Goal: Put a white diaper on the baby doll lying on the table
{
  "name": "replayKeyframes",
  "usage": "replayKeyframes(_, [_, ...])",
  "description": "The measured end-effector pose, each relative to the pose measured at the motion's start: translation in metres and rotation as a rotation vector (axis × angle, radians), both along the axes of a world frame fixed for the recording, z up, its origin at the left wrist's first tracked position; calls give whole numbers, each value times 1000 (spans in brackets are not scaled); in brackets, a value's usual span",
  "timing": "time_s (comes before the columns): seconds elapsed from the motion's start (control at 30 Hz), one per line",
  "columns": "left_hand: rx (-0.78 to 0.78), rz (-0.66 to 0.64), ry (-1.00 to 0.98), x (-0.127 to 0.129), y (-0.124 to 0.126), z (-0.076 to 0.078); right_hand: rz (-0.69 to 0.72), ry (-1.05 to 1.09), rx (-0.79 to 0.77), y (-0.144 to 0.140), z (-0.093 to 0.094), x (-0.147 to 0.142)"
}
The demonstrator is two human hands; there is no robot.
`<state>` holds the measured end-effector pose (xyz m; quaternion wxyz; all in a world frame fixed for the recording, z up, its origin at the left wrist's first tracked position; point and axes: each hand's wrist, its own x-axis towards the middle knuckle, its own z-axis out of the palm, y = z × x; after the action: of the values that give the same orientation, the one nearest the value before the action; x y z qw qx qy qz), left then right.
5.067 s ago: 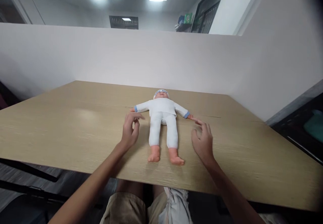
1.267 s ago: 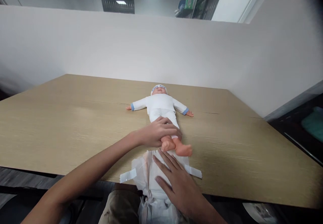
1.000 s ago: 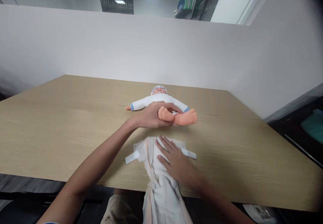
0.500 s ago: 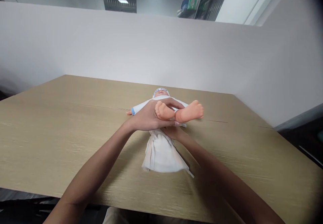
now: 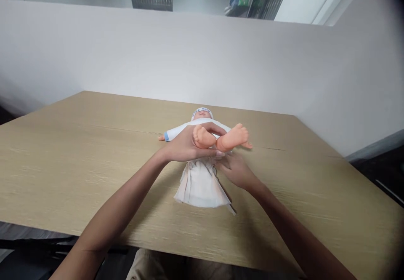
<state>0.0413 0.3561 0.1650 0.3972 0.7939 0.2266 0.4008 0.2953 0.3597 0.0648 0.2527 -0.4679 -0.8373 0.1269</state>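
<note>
A baby doll in a white long-sleeved top with blue cuffs and a lettered white cap lies on its back, head away from me. My left hand is closed around its ankles and keeps both bare feet raised, soles towards me. Under the doll's bottom lies a white diaper, its loose end spread towards me on the table. My right hand is at the diaper's upper right edge, below the lifted legs. Its thumb and fingers close on that edge, though the fingertips are partly hidden.
The doll rests on a wide wooden-topped table with its front edge close to my lap. A pale partition wall rises behind it and along the right. At the far right stands a dark object.
My right hand has come out from beneath the raised legs to the right and turned, showing more of its back. The diaper's near end has shifted slightly. My left hand still holds the ankles.
</note>
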Motion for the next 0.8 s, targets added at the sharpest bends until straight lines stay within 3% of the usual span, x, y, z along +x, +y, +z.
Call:
replayKeyframes(0.13, [-3,-8,20,2,-9,-12,-124,205,142,-40,12,-2])
replayKeyframes(0.3, [1,7,122,2,-25,-29,50,318,166,-55,17,-13])
replayKeyframes(0.47, [216,-34,279,-33,-38,-48,230,118,84,-56,17,20])
replayKeyframes(0.63, [374,-107,475,-84,-47,-93,376,-76,192,-57,-13,51])
replayKeyframes(0.8, [419,-115,588,-95,-54,-129,416,-191,290,-53,-45,59])
